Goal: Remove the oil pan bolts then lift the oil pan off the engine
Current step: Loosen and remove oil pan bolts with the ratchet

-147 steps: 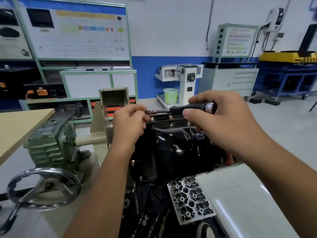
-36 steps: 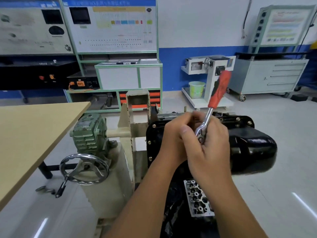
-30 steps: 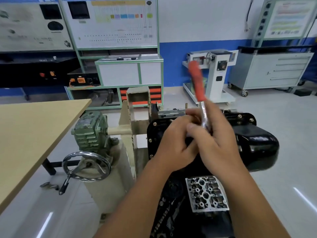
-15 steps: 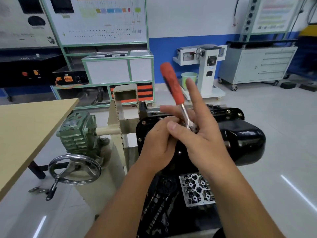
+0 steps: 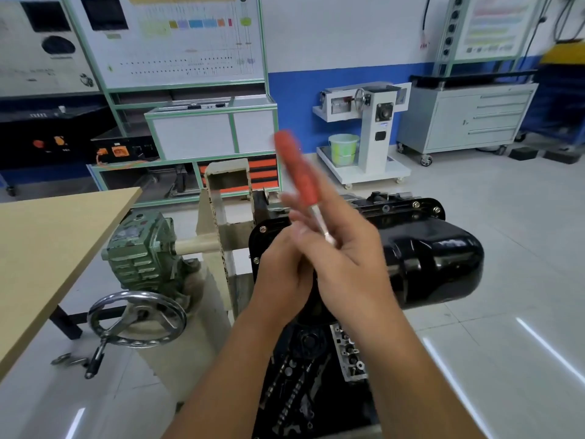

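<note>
The glossy black oil pan (image 5: 437, 264) is bolted to the engine on a stand, with bolts (image 5: 263, 230) showing along its flange. A ratchet with a red handle (image 5: 297, 171) stands tilted up and to the left, blurred by motion. My right hand (image 5: 351, 261) is at its metal shank, some fingers stretched out along the tool. Just left of it, my left hand (image 5: 281, 274) curls at the ratchet's head in front of the pan. What the left fingers hold is hidden behind the right hand.
A green gearbox (image 5: 139, 251) with a metal handwheel (image 5: 137, 318) sits left of the engine stand. A wooden table (image 5: 47, 245) fills the left side. A cylinder head (image 5: 349, 353) lies below the pan. Cabinets and a white trolley (image 5: 364, 122) stand farther back.
The red ratchet handle has swung from tilting right to tilting left over the last second. Both hands stay together at the pan's upper flange. The view has shifted slightly.
</note>
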A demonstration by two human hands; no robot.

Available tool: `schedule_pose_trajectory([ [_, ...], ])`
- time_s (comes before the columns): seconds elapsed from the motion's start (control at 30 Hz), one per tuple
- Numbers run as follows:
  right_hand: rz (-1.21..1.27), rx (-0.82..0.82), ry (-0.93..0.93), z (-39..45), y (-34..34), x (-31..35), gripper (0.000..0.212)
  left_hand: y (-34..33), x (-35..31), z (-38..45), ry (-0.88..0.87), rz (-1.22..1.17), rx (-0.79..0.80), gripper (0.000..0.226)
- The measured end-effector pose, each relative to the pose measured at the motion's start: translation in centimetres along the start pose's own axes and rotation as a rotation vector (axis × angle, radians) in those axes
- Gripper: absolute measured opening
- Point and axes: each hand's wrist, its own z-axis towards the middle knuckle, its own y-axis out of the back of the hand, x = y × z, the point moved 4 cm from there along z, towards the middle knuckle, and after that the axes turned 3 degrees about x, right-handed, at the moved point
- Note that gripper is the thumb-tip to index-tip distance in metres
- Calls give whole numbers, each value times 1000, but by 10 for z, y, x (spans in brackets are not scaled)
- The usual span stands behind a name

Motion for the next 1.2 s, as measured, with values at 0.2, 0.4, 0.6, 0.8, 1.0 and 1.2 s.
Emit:
schedule_pose_trajectory([
  [0.2,6,-411,32,-3,15,-3,55,5,-23,4,-362,116,-74,24],
  [0.4,-139,104,55,21,30,12,58,7,-45,5,-399,233,57,21],
  [0.6,213,-589,-48,8,37,-10,54,-4,-52,9,-400,380,32,38],
  [0.8,-99,270,1,29,46,8,52,-1,-51,14,-404,477,-91,18],
  [1.0,162,-146,-66,52,44,13,45,-3,-61,31,-323,394,-143,31],
  [1.2,-114,463,-4,59,50,23,53,-2,-58,27,-320,395,-250,16],
])
